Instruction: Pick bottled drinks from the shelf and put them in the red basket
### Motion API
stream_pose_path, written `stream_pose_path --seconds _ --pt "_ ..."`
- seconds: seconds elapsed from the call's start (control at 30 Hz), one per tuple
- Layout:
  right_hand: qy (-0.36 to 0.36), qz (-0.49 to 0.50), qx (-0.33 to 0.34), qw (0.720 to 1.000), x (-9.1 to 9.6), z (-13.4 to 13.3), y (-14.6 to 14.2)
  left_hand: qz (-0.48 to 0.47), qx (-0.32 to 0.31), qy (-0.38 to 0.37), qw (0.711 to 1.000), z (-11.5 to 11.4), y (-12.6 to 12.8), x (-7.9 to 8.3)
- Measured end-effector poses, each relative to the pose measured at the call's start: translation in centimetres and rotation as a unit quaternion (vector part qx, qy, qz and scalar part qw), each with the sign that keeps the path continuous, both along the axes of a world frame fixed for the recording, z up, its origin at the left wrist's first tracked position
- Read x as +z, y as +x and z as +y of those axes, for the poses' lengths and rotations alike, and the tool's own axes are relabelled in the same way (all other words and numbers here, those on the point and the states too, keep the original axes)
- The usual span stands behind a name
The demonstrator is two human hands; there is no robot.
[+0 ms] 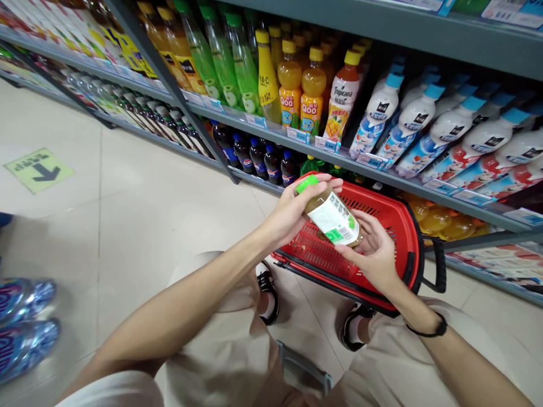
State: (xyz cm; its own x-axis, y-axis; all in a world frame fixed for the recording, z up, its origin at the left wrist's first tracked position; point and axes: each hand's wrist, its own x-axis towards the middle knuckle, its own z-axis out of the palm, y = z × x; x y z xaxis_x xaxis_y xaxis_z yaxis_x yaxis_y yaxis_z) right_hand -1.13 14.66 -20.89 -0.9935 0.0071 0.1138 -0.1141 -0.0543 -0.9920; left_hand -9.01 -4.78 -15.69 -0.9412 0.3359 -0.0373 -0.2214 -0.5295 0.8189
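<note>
Both hands hold a drink bottle (333,217) with a bright green cap, brownish contents and a white and green label facing up. My left hand (299,203) wraps around its cap end. My right hand (375,249) grips the bottom end, its thumb along the lower edge. The bottle is tilted, cap toward the upper left. Directly beneath it, a red shopping basket (399,226) with slotted sides stands on the floor between my feet and the shelf. Part of the basket's inside is hidden by my hands and the bottle.
Ahead runs a store shelf (271,131) with juice bottles (311,93), white blue-capped bottles (377,110) and green bottles (241,65). Dark cola bottles (269,164) fill the level below. Packed clear bottles (25,322) lie at the left, near a floor arrow sign (40,169).
</note>
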Motion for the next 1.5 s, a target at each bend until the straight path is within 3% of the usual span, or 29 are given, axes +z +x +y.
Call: stream_pose_path --seconds 0.2,0.37,0.5,0.6,0.73,0.9,1.13,1.27,1.5 --pt "0.109 0.09 -0.056 0.988 -1.2 0.5 0.1 -0.006 0.011 0.009 1.0 -0.2 0.0 0.0" --pt "0.129 0.111 -0.063 0.983 -1.5 0.4 -0.1 -0.004 0.006 0.017 1.0 -0.4 0.0 -0.1" --pt "0.071 0.077 -0.034 0.994 -0.8 0.1 -0.3 -0.004 -0.006 0.023 1.0 -0.6 0.1 -0.1" --pt "-0.036 0.0 0.0 0.999 -0.2 0.2 -0.6 0.002 -0.012 0.036 0.999 -0.5 0.4 -0.1" --pt "-0.182 -0.116 0.074 0.974 0.4 0.7 -1.0 0.031 -0.014 0.027 0.999 -0.1 0.7 -0.2" --pt "-0.249 -0.198 0.158 0.935 0.8 1.1 -1.4 0.053 -0.012 -0.008 0.998 0.1 0.8 -0.6" --pt "-0.233 -0.252 0.248 0.906 -0.2 0.9 -1.0 0.026 -0.013 -0.061 0.998 0.0 1.0 -0.1" --pt "-0.226 -0.264 0.307 0.886 0.6 0.9 -0.7 -0.011 -0.009 -0.071 0.997 -0.2 0.9 0.0" --pt "-0.216 -0.231 0.303 0.899 1.3 1.0 -1.1 -0.095 0.026 -0.088 0.991 -0.2 0.3 -1.0"
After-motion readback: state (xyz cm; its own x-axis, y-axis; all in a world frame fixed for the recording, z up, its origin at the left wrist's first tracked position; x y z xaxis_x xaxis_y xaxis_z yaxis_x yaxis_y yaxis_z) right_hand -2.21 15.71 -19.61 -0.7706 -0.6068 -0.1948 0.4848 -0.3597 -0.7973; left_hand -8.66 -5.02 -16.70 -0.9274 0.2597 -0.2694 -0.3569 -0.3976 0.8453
